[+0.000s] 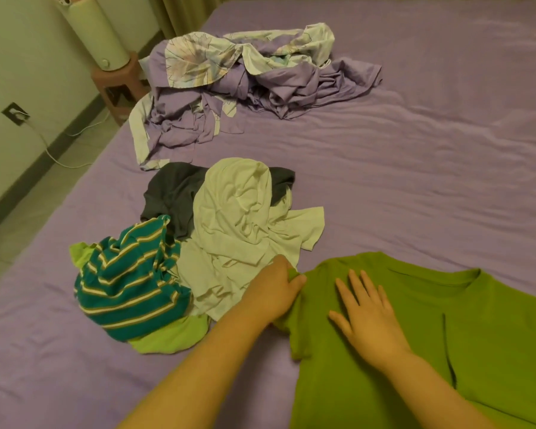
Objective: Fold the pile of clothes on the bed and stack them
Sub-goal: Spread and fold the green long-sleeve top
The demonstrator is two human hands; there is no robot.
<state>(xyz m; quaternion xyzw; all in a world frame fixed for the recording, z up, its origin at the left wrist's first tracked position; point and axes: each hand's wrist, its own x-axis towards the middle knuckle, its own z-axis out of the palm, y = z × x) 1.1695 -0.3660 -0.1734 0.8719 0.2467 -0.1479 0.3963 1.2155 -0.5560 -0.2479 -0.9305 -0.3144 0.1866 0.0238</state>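
A green T-shirt [464, 329] lies spread on the purple bed [415, 150] at the lower right, neckline toward the far right. My left hand [276, 289] pinches the edge of its sleeve at the shirt's left side. My right hand [365, 314] lies flat with straight fingers on the shirt's chest. To the left is the loose pile: a teal striped shirt [127, 292], a white garment [242, 230], a dark grey garment [174, 193] behind it, and a light green piece [171, 335] underneath.
A crumpled purple and floral bedsheet [245, 85] lies at the far side of the bed. Beyond the bed's left edge are tiled floor, a brown stool [118, 85] carrying a white cylindrical appliance [93, 29], and a wall socket [14, 113] with a cable.
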